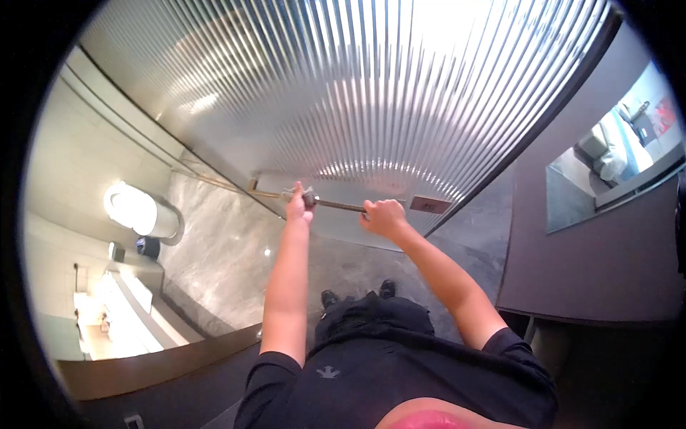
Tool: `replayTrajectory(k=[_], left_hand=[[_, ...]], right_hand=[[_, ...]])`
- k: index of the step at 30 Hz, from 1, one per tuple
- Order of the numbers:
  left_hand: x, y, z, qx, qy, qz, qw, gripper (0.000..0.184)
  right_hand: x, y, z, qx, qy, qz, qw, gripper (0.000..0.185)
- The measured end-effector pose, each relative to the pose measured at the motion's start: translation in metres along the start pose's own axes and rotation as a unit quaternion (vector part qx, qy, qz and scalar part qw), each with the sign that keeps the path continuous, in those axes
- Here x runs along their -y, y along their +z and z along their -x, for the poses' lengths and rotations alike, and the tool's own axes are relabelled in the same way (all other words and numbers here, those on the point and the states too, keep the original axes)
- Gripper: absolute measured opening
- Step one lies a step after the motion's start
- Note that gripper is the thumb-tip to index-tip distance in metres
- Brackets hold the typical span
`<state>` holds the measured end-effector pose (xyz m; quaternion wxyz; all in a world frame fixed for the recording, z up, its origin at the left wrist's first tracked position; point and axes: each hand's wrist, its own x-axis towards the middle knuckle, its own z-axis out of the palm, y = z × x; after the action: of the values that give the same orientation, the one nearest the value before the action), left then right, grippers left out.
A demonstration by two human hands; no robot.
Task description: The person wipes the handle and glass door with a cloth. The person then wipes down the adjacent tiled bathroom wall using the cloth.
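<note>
A ribbed glass door [386, 93] stands in front of me, with a metal bar handle [339, 206] across its lower part in the view. My right hand [384, 217] is wrapped round the right part of the bar. At the bar's left part is my left hand [300, 204], its fingers closed on a small greyish crumpled thing, perhaps a cloth, against the bar. A small brown sign [430, 204] is on the glass to the right of my right hand.
A white toilet [139, 211] and a dark bin [148, 248] stand at the left. Below them is a lit washbasin counter [128, 307]. At the right, a mirror [607, 157] hangs on a dark wall [586, 264]. The floor [221, 264] is grey.
</note>
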<state>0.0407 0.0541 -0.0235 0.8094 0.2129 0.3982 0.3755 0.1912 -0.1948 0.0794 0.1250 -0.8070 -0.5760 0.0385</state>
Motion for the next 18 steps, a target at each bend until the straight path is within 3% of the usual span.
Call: replayTrajectory(k=[3,7,14,18], left_hand=[[0.008,-0.017,-0.025,-0.049,-0.018,-0.054,0.997,0.026],[-0.003,0.004,0.016,-0.125,-0.012,-0.135,0.983,0.028],[-0.015,0.011,0.048,-0.112,0.025,-0.120,0.986,0.018],[-0.017,0.009,0.065,-0.102,0.042,-0.087,0.990,0.023]], right_hand=[[-0.003,0.007,-0.001,-0.013,-0.009,-0.004,1.000,0.031],[-0.008,0.011,0.002,-0.011,-0.007,0.002,1.000,0.030],[-0.006,0.016,0.000,-0.017,-0.010,-0.017,1.000,0.030],[-0.003,0.009,-0.007,-0.007,-0.017,-0.017,1.000,0.033]])
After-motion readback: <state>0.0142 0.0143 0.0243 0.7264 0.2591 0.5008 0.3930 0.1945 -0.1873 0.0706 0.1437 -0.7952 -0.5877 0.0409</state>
